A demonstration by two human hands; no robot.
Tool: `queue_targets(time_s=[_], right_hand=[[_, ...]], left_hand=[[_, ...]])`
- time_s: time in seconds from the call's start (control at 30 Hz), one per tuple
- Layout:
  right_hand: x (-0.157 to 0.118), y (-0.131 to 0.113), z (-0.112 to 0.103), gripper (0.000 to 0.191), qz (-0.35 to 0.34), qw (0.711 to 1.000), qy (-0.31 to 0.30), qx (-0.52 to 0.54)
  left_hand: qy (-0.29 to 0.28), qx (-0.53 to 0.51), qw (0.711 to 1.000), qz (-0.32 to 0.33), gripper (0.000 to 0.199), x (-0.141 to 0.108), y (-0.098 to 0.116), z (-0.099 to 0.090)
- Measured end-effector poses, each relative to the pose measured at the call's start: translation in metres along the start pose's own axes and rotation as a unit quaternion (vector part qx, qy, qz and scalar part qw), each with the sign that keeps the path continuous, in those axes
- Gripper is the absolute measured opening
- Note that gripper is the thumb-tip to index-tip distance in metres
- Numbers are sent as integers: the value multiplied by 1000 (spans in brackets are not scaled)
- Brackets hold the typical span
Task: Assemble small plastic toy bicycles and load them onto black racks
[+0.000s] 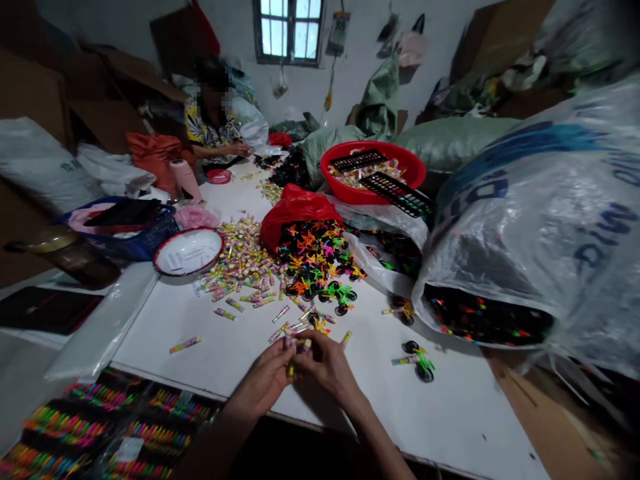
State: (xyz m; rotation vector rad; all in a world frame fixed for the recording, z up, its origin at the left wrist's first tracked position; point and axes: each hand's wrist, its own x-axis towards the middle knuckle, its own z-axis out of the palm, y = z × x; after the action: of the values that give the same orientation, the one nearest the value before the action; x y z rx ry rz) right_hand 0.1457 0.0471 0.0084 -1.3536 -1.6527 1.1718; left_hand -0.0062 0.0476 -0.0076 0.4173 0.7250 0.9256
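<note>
from where i stand i count one round red plastic basin, two black slotted plastic trays, one round white red-rimmed dish, one blue plastic basket, one gold-lidded brown jar and one small barred window. one green black-wheeled toy bicycle lies off by itself on the one white counter. the small colourful cylindrical tubes are heaped too thickly to number.
</note>
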Motion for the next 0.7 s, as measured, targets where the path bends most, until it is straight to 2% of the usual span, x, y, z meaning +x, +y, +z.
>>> queue_targets(time_s=[0.1,0.2,0.3,0.37,0.43,0.53,0.63,0.7], right_hand=[[3,-4,6,38,-32,997,-22,-63],[6,-11,3,46,-74,989,-71,-109],[10,-18,-7,50,-101,982,-119,-109],[12,-21,-15,43,-108,981,-129,-91],[12,-22,-22,36,-99,986,-114,-66],[9,-16,-24,29,-61,996,-55,-18],[5,-4,-21,22,7,999,27,45],[5,3,-21,23,31,997,51,50]], left_hand=[[21,22,1000,-11,38,0,-2,-1],[42,66,997,-20,38,4,0,-5],[63,67,996,-15,36,9,0,-6],[75,56,996,-11,37,12,-3,-4],[83,55,995,-4,38,13,-6,0],[70,55,996,11,42,14,-13,4],[38,38,998,-20,46,15,-19,5],[27,26,998,-43,45,19,-21,5]])
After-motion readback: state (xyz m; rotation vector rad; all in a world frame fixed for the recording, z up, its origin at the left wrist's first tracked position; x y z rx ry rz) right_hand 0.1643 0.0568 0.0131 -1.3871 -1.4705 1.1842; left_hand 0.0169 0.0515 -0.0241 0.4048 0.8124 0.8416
